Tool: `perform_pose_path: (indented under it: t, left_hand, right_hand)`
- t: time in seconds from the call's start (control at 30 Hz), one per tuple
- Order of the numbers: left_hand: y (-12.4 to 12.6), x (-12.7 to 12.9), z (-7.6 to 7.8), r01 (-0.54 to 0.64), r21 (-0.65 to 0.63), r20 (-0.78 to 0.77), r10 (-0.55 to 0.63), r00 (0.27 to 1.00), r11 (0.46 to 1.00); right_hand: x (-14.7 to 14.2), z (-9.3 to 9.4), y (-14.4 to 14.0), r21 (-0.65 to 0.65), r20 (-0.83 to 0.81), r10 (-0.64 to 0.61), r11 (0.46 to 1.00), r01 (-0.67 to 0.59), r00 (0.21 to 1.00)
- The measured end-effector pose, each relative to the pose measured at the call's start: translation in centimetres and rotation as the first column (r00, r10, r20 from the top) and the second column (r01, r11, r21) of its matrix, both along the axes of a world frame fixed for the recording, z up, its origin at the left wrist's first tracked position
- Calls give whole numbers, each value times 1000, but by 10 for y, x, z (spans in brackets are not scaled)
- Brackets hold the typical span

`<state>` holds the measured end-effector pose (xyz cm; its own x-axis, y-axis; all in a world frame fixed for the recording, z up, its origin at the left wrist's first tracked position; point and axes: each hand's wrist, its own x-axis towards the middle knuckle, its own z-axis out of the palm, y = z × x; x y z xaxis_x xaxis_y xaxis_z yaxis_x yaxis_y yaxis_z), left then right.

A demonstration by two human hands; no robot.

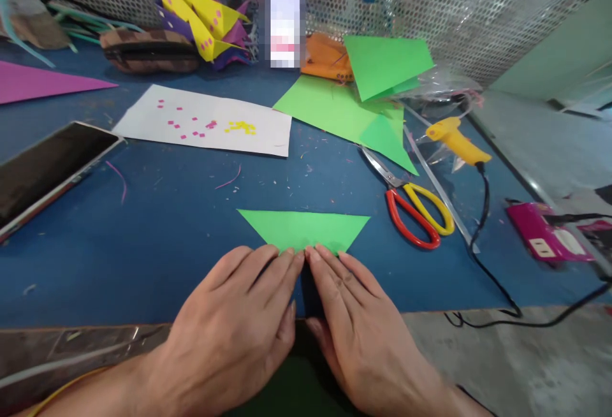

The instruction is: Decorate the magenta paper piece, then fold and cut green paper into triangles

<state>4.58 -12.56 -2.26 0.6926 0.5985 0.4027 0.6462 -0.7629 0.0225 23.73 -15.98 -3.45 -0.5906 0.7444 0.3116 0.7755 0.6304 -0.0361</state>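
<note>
— On the blue worktop, where's the green paper triangle?

— Just left of the scissors. I have my left hand and right hand flat, fingers spread, pressing its near point.

— Anything beyond it?

— A white sheet, farther back.
</note>
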Motion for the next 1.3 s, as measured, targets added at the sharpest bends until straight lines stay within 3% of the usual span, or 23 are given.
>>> perform_pose_path:
  t: [0.27, 0.57, 0.93, 1.3]
  left_hand:
    - [-2, -7, 0, 9, -5, 17, -9, 1000, 1000]
    - [-9, -15, 1, 9, 23, -29, -8, 1000, 1000]
    - [-6, 4, -3, 9, 84, -93, -1, 996, 996]
    - [-3, 2, -2, 24, 119, -41, -19, 999, 993]
  right_hand:
    - [-2, 8, 0, -23, -3, 25, 999, -25, 1000]
    - [8, 4, -7, 37, -67, -57, 998, 60, 996]
    - [3, 4, -6, 99, -110, -99, 989, 110, 989]
    - [7, 1, 0, 189, -39, -106, 975, 112, 994]
